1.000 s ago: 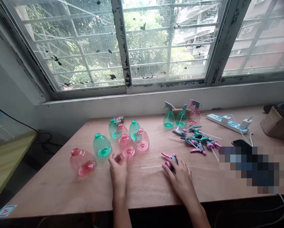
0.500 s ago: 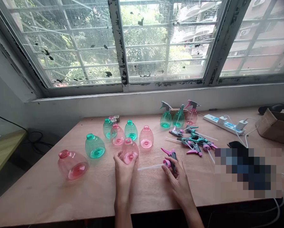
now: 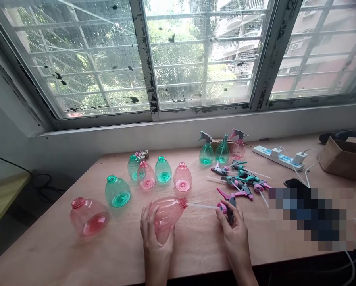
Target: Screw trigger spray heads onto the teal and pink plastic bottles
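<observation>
My left hand (image 3: 154, 234) is wrapped round a pink plastic bottle (image 3: 167, 214), tilted on its side with its open neck pointing right. My right hand (image 3: 235, 226) grips a pink and grey spray trigger head (image 3: 229, 204). Its clear dip tube (image 3: 203, 206) points left, with the tip at the bottle's neck. Both are held just above the wooden table (image 3: 195, 246).
Several empty pink and teal bottles (image 3: 117, 191) stand at the left and middle. Three assembled spray bottles (image 3: 222, 149) stand at the back, with a pile of trigger heads (image 3: 240, 178) before them. A power strip (image 3: 280, 155), a phone (image 3: 295, 183) and a cardboard box (image 3: 343, 158) lie at the right.
My left hand has picked up the pink bottle and tipped it sideways. My right hand has lifted the trigger head and brought its tube to the bottle's neck.
</observation>
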Demonstrator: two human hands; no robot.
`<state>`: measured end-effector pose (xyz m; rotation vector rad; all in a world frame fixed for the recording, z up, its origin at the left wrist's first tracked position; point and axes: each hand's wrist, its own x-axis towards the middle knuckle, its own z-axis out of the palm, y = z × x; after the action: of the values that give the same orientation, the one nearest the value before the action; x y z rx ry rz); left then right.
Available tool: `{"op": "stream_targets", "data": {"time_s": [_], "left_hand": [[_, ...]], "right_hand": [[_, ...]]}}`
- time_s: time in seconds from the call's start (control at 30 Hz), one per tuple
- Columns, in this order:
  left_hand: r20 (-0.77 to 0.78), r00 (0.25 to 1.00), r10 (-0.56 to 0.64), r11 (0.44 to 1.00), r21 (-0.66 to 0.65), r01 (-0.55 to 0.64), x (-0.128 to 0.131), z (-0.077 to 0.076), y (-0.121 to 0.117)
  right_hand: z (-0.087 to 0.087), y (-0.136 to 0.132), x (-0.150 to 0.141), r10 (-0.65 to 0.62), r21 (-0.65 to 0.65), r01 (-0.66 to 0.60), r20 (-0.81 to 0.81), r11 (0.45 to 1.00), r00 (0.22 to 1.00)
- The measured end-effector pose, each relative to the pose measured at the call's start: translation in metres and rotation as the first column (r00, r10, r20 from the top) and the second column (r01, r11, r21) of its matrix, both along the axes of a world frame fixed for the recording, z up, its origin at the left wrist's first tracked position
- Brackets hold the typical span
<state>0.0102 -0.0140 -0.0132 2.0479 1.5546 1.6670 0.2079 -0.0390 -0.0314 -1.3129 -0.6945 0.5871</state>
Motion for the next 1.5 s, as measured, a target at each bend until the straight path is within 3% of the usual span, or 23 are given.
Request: {"op": "stream_targets", "data": {"time_s": [0.17, 0.33, 0.53, 0.73, 0.93, 1.2, 1.4, 1.5], "left_hand": [[0.001, 0.992, -0.128, 0.985, -0.115, 0.127, 0.000, -0.006, -0.004], [0.052, 0.963, -0.263, 0.938, -0.218, 0.268, 0.002, -0.012, -0.003], [0.233, 0.934, -0.272, 0.883, -0.325, 0.338, 0.002, -0.008, -0.002], [0.598, 0.795, -0.103, 0.857, -0.352, 0.376, 0.002, -0.006, 0.001], [0.541, 0.828, -0.145, 0.767, -0.467, 0.440, -0.001, -0.007, 0.003], [0.462, 0.877, -0.132, 0.818, -0.449, 0.360, 0.000, -0.004, -0.001], [0.475, 0.863, -0.171, 0.818, -0.420, 0.393, 0.000, -0.003, -0.004], [0.500, 0.843, -0.196, 0.820, -0.388, 0.421, 0.001, -0.002, -0.005]], "right_hand": [[0.003, 0.000, -0.007, 0.068, 0.012, -0.068, 0.041, 0.998, 0.997], [0.008, 0.000, -0.015, 0.240, 0.137, -0.218, -0.166, 0.966, 0.957], [0.012, 0.000, -0.009, 0.321, 0.015, -0.326, -0.218, 0.945, 0.921], [0.006, 0.000, -0.007, 0.363, 0.051, -0.362, -0.239, 0.931, 0.901], [0.002, 0.002, -0.006, 0.408, 0.081, -0.400, -0.197, 0.913, 0.892], [0.005, -0.002, -0.002, 0.327, 0.008, -0.331, -0.187, 0.944, 0.926], [0.012, -0.003, -0.003, 0.442, 0.014, -0.450, -0.216, 0.893, 0.871], [0.011, -0.003, -0.003, 0.439, -0.023, -0.451, -0.185, 0.892, 0.879]]}}
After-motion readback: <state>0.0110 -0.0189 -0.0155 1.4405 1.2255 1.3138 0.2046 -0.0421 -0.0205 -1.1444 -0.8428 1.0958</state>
